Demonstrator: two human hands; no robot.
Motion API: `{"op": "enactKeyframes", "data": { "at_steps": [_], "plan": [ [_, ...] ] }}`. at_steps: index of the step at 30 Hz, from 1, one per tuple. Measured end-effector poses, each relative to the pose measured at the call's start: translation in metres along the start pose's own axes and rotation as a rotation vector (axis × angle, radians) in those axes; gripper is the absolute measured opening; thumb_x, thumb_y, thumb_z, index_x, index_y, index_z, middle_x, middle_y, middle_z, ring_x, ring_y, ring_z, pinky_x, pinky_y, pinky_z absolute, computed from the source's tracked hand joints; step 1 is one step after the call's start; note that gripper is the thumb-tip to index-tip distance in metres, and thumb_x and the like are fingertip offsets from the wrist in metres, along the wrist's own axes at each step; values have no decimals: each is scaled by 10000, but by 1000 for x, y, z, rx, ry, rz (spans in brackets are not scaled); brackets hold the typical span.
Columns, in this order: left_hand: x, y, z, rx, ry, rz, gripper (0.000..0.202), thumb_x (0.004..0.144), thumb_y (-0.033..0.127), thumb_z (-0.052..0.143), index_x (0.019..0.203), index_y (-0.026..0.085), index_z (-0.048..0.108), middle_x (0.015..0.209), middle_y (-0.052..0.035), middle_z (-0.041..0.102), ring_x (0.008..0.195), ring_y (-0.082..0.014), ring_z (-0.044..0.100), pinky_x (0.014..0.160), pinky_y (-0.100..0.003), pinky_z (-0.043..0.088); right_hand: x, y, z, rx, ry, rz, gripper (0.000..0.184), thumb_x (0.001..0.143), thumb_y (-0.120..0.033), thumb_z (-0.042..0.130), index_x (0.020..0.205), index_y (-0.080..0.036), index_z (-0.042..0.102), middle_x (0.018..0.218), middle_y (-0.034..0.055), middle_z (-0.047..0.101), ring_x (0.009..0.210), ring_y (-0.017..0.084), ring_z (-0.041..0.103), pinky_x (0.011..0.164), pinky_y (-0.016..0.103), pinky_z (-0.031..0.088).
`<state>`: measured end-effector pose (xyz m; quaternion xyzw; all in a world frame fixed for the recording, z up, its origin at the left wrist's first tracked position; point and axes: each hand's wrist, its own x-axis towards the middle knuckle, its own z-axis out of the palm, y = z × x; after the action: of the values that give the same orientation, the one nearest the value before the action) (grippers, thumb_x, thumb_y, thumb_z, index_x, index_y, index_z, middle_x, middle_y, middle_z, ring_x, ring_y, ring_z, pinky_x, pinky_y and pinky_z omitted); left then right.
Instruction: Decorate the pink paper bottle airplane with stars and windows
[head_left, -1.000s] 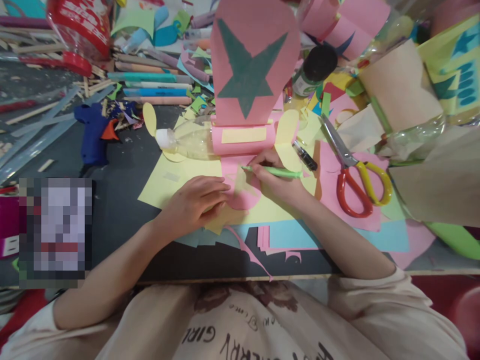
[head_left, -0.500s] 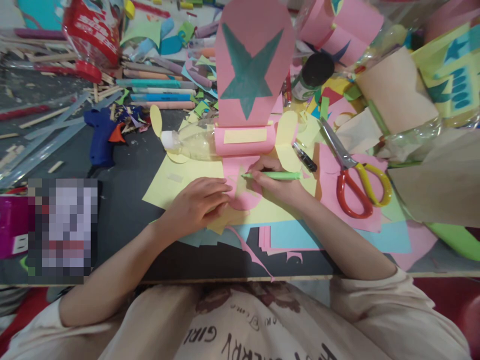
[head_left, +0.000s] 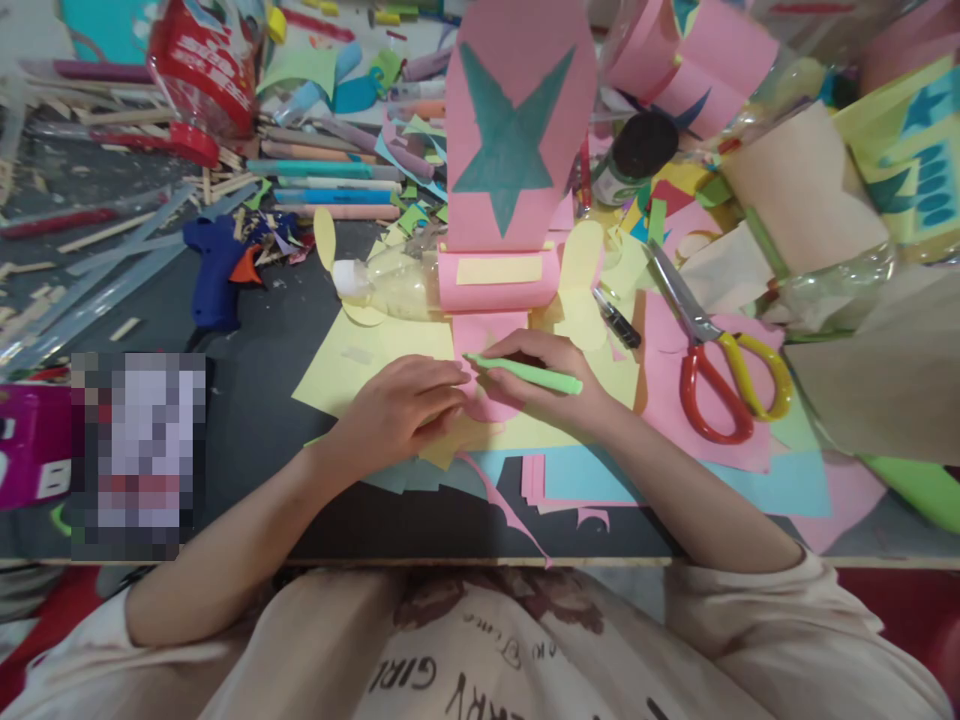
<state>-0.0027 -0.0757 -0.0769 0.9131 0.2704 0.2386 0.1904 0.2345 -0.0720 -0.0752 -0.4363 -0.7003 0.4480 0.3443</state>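
Observation:
My right hand pinches a light green marker, its tip pointing left over the lower pink paper flap. My left hand lies with fingers stretched out at the flap's left edge, fingertips on the paper. The flap extends toward me from a clear plastic bottle wrapped in pink paper with a yellow strip. A taller pink flap with a dark green star rises behind the bottle. Yellow paper blades sit at the white cap. My hands hide part of the lower flap.
Scissors with red and yellow handles lie to the right, beside a black pen. A blue glue gun rests at the left, near a blurred-out rectangle. Markers, wooden sticks and paper scraps crowd the back.
My right hand has shifted slightly left across the lower flap, and the green marker is tilted more, its back end lower. My left hand stays nearly in place. The whole view has moved a little.

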Motion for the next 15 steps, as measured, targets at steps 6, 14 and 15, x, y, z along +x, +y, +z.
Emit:
{"op": "enactKeyframes", "data": {
  "at_steps": [6,14,15],
  "plan": [
    [-1,0,0,-4,-29,-28,234,1034,213,486,1048,194,718,1192,-86,759,1127,-202,711,987,-367,566,2,1,1,37,-8,-8,107,898,-269,677,928,-205,757,860,29,766,784,160,700,718,291,547],
    [1,-1,-1,15,4,25,236,1047,223,470,1070,185,702,1166,-83,760,1082,-202,715,938,-369,584,2,0,2,37,-8,39,110,890,-299,685,918,-218,755,868,29,755,794,167,681,742,313,535],
    [1,-1,-1,20,2,25,239,1050,228,467,1069,184,700,1165,-81,759,1078,-202,715,934,-368,584,2,0,2,29,8,49,106,886,-298,684,907,-219,751,864,28,753,798,169,678,749,316,535]
  ]
}}
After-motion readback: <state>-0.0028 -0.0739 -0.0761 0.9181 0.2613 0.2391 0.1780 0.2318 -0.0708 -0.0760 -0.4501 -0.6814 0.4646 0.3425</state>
